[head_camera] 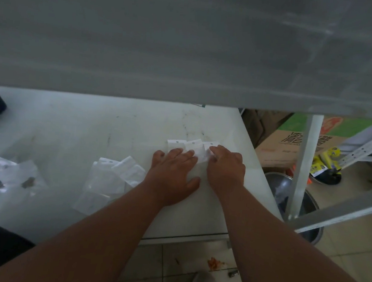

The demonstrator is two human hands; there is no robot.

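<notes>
Left hand: flat, fingers straight, pressing small white bags on table. Right hand: fingers curled, pinching rightmost bag.

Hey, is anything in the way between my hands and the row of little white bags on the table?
Nothing visible. The left hand already lies flat on the row of bags, and the right hand touches the rightmost bag; whether it pinches it is unclear.

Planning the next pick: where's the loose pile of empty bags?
Head view: loose pile lies on the table left of the left hand, right of the bags with metal parts.
</notes>
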